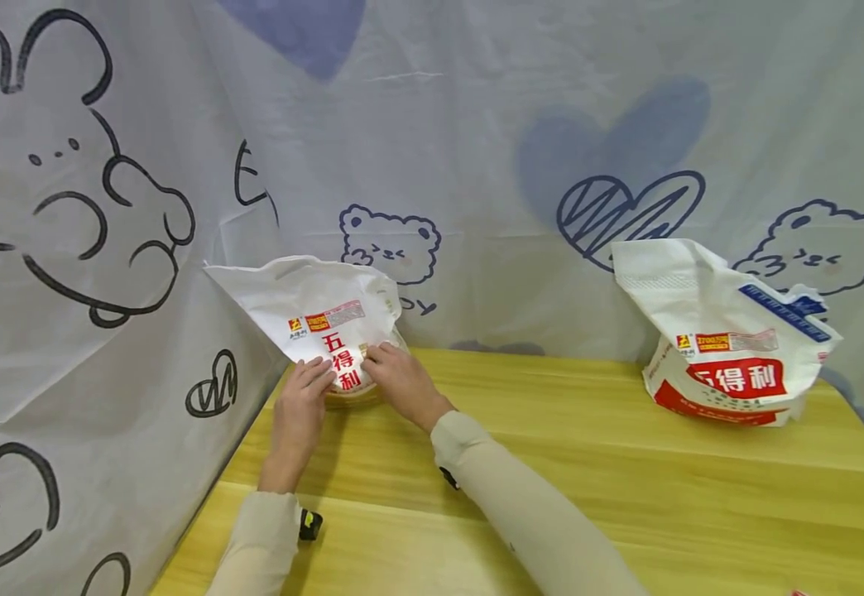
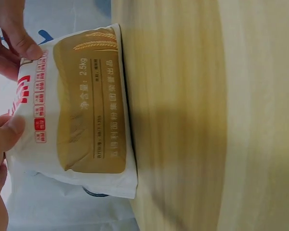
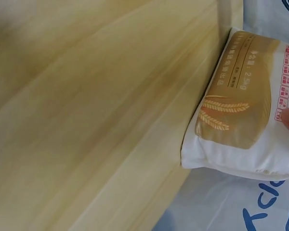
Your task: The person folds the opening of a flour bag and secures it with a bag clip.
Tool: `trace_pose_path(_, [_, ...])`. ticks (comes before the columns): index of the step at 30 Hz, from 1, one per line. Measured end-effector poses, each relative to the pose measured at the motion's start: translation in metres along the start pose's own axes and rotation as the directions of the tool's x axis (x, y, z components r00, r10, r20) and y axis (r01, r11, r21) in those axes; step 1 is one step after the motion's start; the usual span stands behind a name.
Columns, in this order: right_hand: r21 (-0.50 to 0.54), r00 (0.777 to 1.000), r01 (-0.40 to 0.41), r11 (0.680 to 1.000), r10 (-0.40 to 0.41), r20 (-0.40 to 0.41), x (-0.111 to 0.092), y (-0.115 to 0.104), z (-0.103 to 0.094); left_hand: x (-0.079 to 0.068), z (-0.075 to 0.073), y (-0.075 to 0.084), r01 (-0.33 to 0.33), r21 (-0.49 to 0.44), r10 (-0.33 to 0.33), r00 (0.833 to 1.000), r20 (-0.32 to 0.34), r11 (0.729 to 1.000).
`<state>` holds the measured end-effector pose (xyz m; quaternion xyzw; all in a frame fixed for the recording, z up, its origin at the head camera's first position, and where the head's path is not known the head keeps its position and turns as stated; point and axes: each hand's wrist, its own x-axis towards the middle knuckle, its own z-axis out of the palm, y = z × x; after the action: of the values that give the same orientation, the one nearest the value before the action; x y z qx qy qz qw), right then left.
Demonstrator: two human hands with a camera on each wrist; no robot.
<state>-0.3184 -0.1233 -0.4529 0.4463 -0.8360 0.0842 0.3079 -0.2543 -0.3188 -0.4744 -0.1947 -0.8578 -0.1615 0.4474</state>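
A white flour bag (image 1: 343, 331) with red lettering stands at the back left of the table, its loose top fanned out above. My left hand (image 1: 303, 397) grips its left side; in the left wrist view that thumb (image 2: 13, 126) lies on the bag's front. On the other side my right hand (image 1: 405, 382) holds the bag, its thumb (image 2: 31, 50) pressed near the red print. The lower front has a tan panel (image 2: 94, 101) with wheat ears and "2.5kg". In the right wrist view the bag's base (image 3: 195, 156) sits on the tabletop, with most of the right hand out of frame.
A second white flour bag (image 1: 745, 364), with a red band and a blue strip, stands at the table's back right. Behind the yellow wooden table (image 1: 551, 463) hangs a pale cloth (image 1: 477, 165) with drawn bears and hearts. A small red scrap (image 1: 799, 593) shows at the bottom right.
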Motion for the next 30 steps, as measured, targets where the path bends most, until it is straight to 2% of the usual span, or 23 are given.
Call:
trace_pose_path(5, [0.005, 0.999, -0.008, 1.000, 0.008, -0.036, 0.000, 0.001, 0.001, 0.001, 0.004, 0.001, 0.013, -0.009, -0.013, 1.000, -0.027, 1.000])
trace_pose_path(11, [-0.010, 0.999, -0.006, 1.000, 0.006, -0.043, 0.001, -0.002, -0.001, 0.001, 0.004, 0.002, 0.019, 0.004, -0.019, 0.998, -0.052, 1.000])
trace_pose_path(22, [-0.041, 1.000, -0.017, 0.999, 0.016, -0.016, -0.004, 0.001, -0.005, 0.001, 0.009, 0.006, 0.017, -0.003, -0.017, 0.999, -0.041, 1.000])
trace_pose_path(30, [-0.005, 0.999, -0.043, 0.999, 0.043, -0.022, -0.019, 0.011, -0.014, 0.005, 0.019, 0.021, -0.004, -0.040, 0.002, 0.998, -0.067, 0.999])
